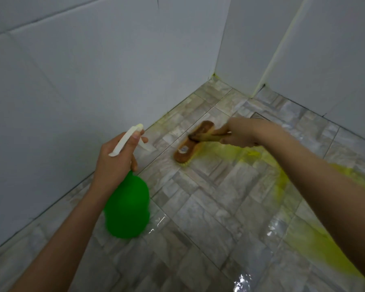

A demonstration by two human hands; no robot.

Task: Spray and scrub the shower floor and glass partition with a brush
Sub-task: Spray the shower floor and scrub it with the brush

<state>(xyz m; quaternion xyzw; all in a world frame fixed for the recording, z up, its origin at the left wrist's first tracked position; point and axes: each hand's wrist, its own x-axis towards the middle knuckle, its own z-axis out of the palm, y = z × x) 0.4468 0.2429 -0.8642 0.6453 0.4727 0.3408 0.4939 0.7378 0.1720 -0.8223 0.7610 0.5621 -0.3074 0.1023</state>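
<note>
My left hand point(114, 161) grips the neck of a green spray bottle point(128, 209) with a white trigger head point(129, 140), held above the floor near the left wall. My right hand point(240, 132) grips the handle of a brown wooden scrub brush point(190, 146), whose bristles press on the wet grey tiled shower floor point(209, 197). Yellow cleaning liquid point(230, 153) is smeared on the tiles beside the brush and trails off to the lower right. The glass partition point(325, 49) stands at the right, with a pale strip along its edge.
White tiled walls point(93, 70) meet in a corner point(214, 75) beyond the brush. A metal floor drain point(260, 116) shows just behind my right hand. Water glistens on the tiles at the lower right.
</note>
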